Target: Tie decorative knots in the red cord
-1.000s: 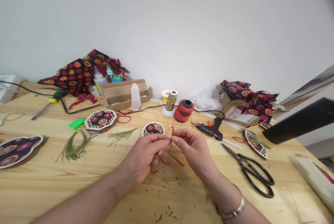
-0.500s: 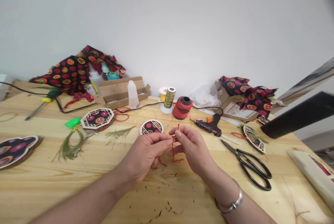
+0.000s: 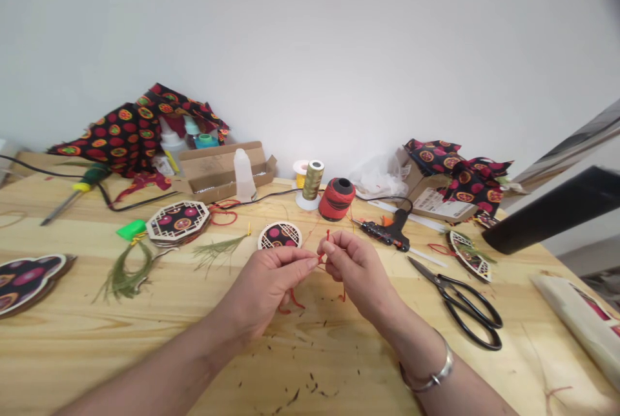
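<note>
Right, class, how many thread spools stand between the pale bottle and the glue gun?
3: a yellow spool at the back, a gold spool partly in front of it, and a red spool to their right, beyond the right hand. More could be hidden behind these.

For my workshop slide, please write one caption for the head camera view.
Left hand and right hand pinch red cord above a wooden table, scissors and glue gun lying to the right.
</note>
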A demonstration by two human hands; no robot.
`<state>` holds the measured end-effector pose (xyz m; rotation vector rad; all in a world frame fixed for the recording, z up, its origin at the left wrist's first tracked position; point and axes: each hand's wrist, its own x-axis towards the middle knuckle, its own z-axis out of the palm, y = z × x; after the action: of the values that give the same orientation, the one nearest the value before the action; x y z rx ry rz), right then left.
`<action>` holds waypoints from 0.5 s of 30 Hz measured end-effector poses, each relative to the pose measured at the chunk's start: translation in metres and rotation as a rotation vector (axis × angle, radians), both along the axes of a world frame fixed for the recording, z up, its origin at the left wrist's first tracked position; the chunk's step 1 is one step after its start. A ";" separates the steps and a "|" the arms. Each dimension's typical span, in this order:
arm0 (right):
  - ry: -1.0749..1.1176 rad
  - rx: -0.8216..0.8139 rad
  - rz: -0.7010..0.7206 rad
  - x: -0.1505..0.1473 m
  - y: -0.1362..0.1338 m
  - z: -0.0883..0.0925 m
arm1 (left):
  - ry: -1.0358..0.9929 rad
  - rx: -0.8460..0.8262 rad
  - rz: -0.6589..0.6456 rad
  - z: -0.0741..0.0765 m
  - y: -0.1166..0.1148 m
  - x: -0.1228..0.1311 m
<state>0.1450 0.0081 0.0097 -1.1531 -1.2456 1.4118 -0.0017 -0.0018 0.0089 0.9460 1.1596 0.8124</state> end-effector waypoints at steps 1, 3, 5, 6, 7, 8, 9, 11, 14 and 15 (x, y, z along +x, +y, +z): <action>-0.021 0.005 -0.004 0.001 0.000 0.000 | 0.012 0.002 0.003 0.000 0.000 0.000; -0.065 0.015 -0.013 0.002 0.000 0.000 | 0.022 0.010 0.001 -0.001 -0.001 0.000; -0.107 0.023 -0.018 0.002 0.000 0.001 | 0.018 0.016 -0.010 -0.001 0.000 0.000; -0.124 0.027 -0.023 0.002 0.000 0.002 | 0.012 0.016 -0.014 -0.001 0.000 0.000; -0.140 0.031 -0.029 0.002 0.000 0.003 | 0.006 0.017 -0.016 -0.002 0.000 0.000; -0.152 0.036 -0.034 0.002 0.000 0.003 | 0.002 0.017 -0.014 -0.002 0.000 0.000; -0.163 0.041 -0.038 0.002 0.000 0.004 | 0.000 0.018 -0.012 -0.002 0.001 0.000; -0.182 0.058 -0.041 0.002 0.000 0.005 | 0.001 0.023 -0.012 -0.003 0.001 0.000; -0.199 0.087 -0.042 0.003 0.000 0.004 | 0.008 0.024 -0.024 -0.003 0.001 0.000; -0.199 0.091 -0.043 0.003 0.000 0.004 | 0.006 0.023 -0.026 -0.003 0.001 0.000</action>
<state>0.1477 0.0085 0.0137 -1.2733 -1.4009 1.2186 -0.0019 -0.0010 0.0063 0.9818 1.1428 0.8037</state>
